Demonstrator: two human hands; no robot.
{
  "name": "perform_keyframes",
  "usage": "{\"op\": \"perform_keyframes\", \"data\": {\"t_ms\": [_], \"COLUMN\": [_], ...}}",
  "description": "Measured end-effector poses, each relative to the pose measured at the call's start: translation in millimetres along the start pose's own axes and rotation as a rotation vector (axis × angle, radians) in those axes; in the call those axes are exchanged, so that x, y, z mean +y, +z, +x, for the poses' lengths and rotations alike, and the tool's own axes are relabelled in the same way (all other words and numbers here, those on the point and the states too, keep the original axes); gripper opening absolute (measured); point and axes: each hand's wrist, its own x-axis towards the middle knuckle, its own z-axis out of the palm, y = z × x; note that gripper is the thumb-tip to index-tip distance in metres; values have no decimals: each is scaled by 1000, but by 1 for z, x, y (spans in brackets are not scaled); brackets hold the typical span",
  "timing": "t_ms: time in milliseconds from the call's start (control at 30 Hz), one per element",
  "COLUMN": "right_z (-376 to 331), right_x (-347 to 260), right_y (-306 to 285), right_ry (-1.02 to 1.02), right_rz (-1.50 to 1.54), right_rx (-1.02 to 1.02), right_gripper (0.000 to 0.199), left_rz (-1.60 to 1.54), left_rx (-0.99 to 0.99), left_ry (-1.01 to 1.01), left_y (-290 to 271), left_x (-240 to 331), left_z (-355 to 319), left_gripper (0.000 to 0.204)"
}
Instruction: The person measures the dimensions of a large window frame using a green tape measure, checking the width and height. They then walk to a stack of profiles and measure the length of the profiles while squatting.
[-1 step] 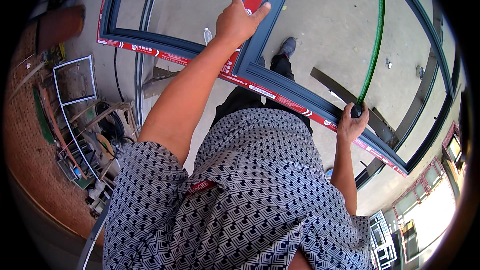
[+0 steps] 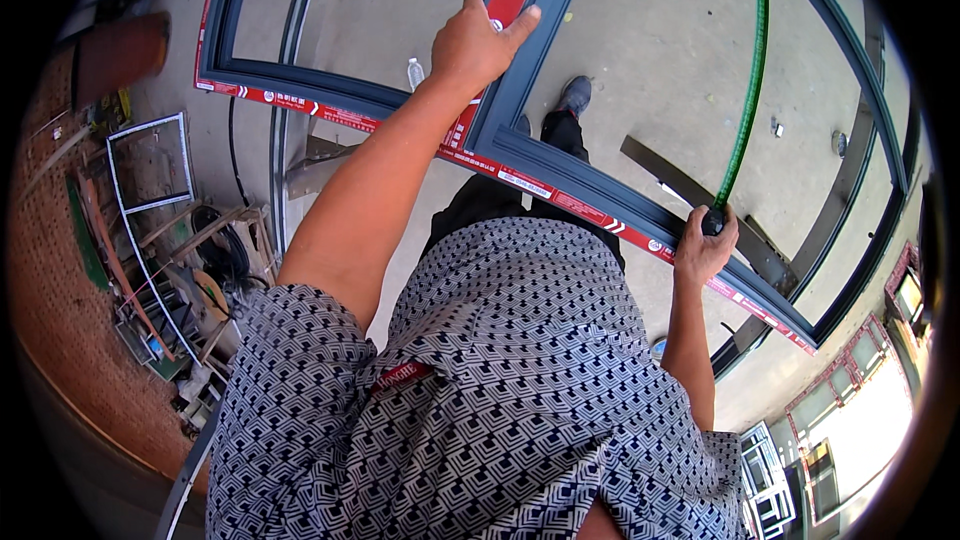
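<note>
A large dark grey window frame [image 2: 598, 190] with red protective film spans the view in front of me. My left hand [image 2: 475, 45] is closed round its dividing bar, thumb lying over the bar's right side. At the near rail, right of the middle, my right hand [image 2: 705, 248] grips a small black tape measure [image 2: 713, 222]. From it the green blade [image 2: 748, 115] runs across the right-hand opening to the far side and out of the top of the view. The palm side of each hand is hidden.
Under the frame, a dark metal bar [image 2: 665, 172] and a plastic bottle [image 2: 416, 73] lie on the concrete floor. My shoe [image 2: 574, 95] shows through the opening. A slim white-edged frame [image 2: 190, 155] leans among clutter at left. More window frames [image 2: 768, 485] stand at lower right.
</note>
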Motion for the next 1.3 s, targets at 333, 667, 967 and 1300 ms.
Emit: {"op": "perform_keyframes", "data": {"t_ms": [333,667,967,1300], "right_z": [-3,-6,-6,-2], "right_x": [4,1,2,7], "right_y": [-2,-3,-3,-4], "right_ry": [1,4,7,39], "right_rz": [45,41,45,-9], "right_rx": [50,70,69,27], "right_gripper": [45,43,44,45], "left_rz": [25,-17,-12,-133], "left_rx": [-13,-14,-2,60], "left_ry": [-69,-74,-36,-30], "left_y": [-1,-10,-13,-3], "left_x": [15,21,23,23], "left_z": [-6,-12,-12,-6], "left_gripper": [64,63,60,57]}}
